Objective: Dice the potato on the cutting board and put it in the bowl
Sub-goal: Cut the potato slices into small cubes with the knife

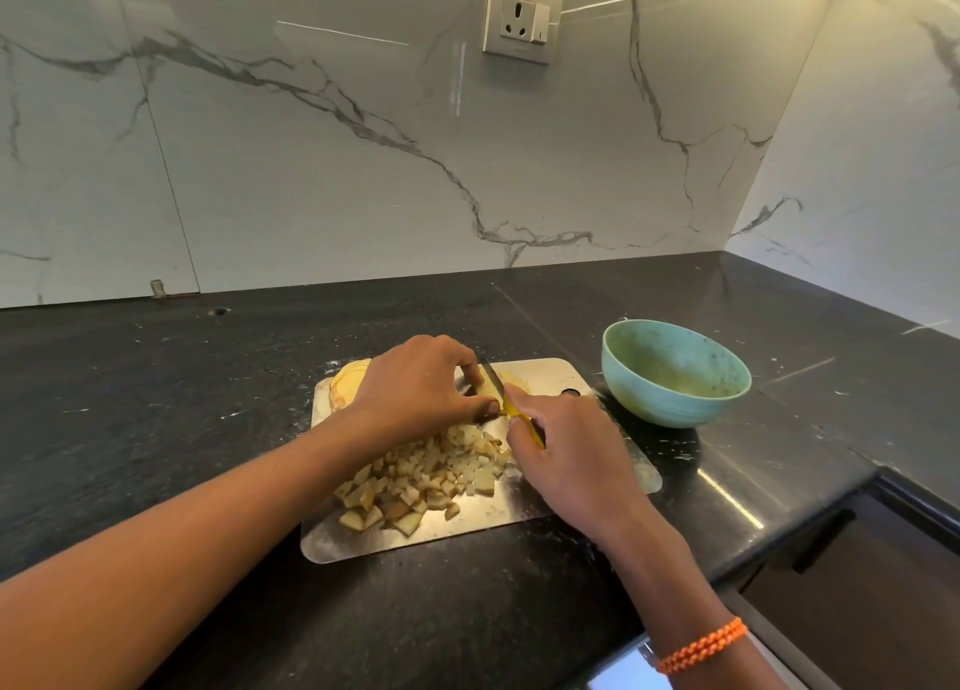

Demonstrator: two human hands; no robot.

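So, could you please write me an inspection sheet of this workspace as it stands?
Surface: dark speckled countertop, pale flecks on it.
Job's things: metal cutting board bears a pile of diced potato, uncut slices at its far left; green bowl beside it, no potato seen inside.
Clutter: nothing seen.
Grippers: left hand pinches a potato piece; right hand grips a yellow-handled knife.
Cables: nothing seen.
Surroundings: marble backsplash, wall socket.
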